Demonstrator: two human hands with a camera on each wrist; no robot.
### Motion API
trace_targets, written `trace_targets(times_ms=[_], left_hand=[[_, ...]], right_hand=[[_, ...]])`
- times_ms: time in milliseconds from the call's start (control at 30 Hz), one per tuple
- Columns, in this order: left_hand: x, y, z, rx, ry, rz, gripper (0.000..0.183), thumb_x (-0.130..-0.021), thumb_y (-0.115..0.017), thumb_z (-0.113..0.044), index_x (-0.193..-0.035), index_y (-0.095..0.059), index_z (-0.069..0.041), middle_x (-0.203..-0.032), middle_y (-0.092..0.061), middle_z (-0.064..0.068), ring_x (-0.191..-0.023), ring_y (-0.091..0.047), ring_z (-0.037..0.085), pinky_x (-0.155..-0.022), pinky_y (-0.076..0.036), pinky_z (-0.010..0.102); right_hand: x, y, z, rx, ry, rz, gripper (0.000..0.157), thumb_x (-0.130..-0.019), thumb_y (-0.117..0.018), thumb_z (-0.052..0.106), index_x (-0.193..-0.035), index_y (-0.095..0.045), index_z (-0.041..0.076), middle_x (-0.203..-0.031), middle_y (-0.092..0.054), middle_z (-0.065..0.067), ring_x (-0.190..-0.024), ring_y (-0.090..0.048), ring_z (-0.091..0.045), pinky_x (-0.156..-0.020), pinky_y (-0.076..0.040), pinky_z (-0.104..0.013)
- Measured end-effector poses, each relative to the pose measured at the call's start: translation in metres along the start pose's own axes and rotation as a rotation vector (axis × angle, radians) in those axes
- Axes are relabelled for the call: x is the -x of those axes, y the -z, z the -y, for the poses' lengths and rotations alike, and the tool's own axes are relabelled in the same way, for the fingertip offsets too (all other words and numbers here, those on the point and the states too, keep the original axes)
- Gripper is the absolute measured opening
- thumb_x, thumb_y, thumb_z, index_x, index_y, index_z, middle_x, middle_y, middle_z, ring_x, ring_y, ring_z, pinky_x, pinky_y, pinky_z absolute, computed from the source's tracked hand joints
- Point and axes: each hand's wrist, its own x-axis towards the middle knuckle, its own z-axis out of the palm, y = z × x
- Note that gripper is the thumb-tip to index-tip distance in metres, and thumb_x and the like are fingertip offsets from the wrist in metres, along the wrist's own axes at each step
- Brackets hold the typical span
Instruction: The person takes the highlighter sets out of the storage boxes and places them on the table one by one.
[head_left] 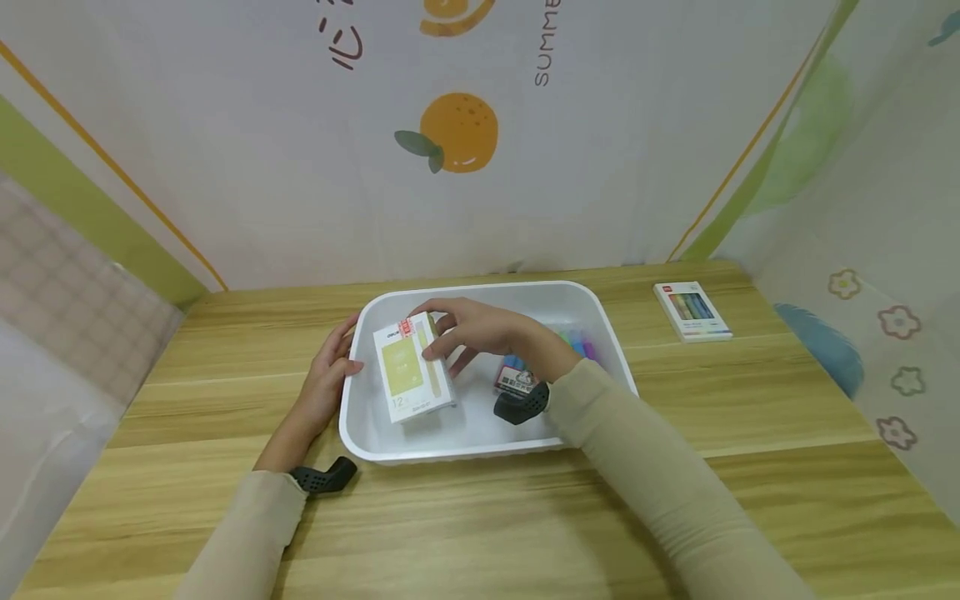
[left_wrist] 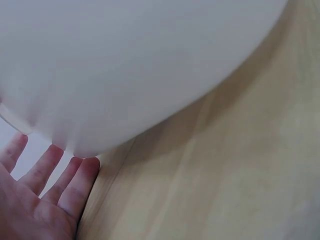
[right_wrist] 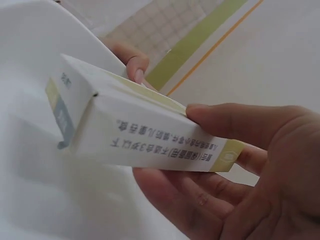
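A tilted yellow-and-white carton (head_left: pixel 402 368) is pinched by the right hand (head_left: pixel 480 327) over the left part of the white tray (head_left: pixel 480 429), whose left rim is gripped by the left hand (head_left: pixel 325 382). Carton positioning seems in hand; next, a controlled pinch and steadied tray seem called for.

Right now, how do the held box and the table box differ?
The right hand grips the yellow box; the rainbow box lies untouched on the table. The yellow box looks thicker; the rainbow box, flatter. The yellow box's panel is mostly yellow, the rainbow box's multicoloured. Both have white borders.
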Motion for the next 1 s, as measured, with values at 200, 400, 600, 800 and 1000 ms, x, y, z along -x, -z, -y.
trace_targets(times_ms=[200, 400, 600, 800, 1000], left_hand=[[0.002, 0.003, 0.000, -0.010, -0.001, -0.009, 0.072, -0.090, -0.040, 0.000, -0.160, -0.024, -0.010, -0.134, -0.049, -0.012, -0.109, -0.058, 0.002, -0.081, -0.056, 0.021], [0.002, 0.004, 0.000, -0.029, 0.005, -0.008, 0.072, -0.091, -0.041, -0.002, -0.160, -0.023, -0.011, -0.140, -0.046, -0.005, -0.110, -0.058, 0.001, -0.082, -0.056, 0.021], [0.002, 0.003, -0.001, -0.014, -0.010, 0.001, 0.072, -0.090, -0.040, 0.000, -0.160, -0.024, -0.009, -0.150, -0.041, 0.013, -0.112, -0.058, 0.004, -0.082, -0.056, 0.021], [0.000, 0.002, 0.000, -0.019, -0.006, 0.009, 0.071, -0.092, -0.040, -0.001, -0.160, -0.023, -0.012, -0.153, -0.038, 0.017, -0.112, -0.058, 0.003, -0.082, -0.056, 0.022], [0.000, 0.002, 0.000, -0.026, -0.005, 0.012, 0.072, -0.092, -0.040, -0.002, -0.160, -0.023, -0.013, -0.157, -0.035, 0.022, -0.113, -0.058, 0.005, -0.082, -0.056, 0.021]], right_hand=[[0.008, 0.007, -0.002, -0.052, 0.027, -0.064, 0.065, -0.087, -0.075, 0.010, -0.145, -0.049, 0.026, -0.117, -0.065, -0.014, -0.095, -0.069, -0.025, -0.079, -0.062, -0.046], [0.023, 0.017, 0.001, -0.075, 0.056, -0.146, 0.068, -0.089, -0.073, 0.011, -0.149, -0.044, 0.026, -0.123, -0.064, -0.015, -0.100, -0.068, -0.028, -0.082, -0.062, -0.046], [0.048, 0.033, 0.001, -0.076, 0.103, -0.201, 0.070, -0.090, -0.071, 0.013, -0.152, -0.039, 0.027, -0.128, -0.062, -0.016, -0.105, -0.067, -0.032, -0.084, -0.061, -0.046], [0.079, 0.057, -0.008, -0.081, 0.168, -0.262, 0.071, -0.090, -0.068, 0.010, -0.153, -0.037, 0.024, -0.128, -0.062, -0.017, -0.103, -0.067, -0.030, -0.084, -0.061, -0.046], [0.114, 0.078, -0.014, -0.146, 0.193, -0.336, 0.069, -0.093, -0.063, 0.004, -0.154, -0.032, 0.018, -0.117, -0.066, -0.005, -0.097, -0.070, -0.021, -0.080, -0.062, -0.040]])
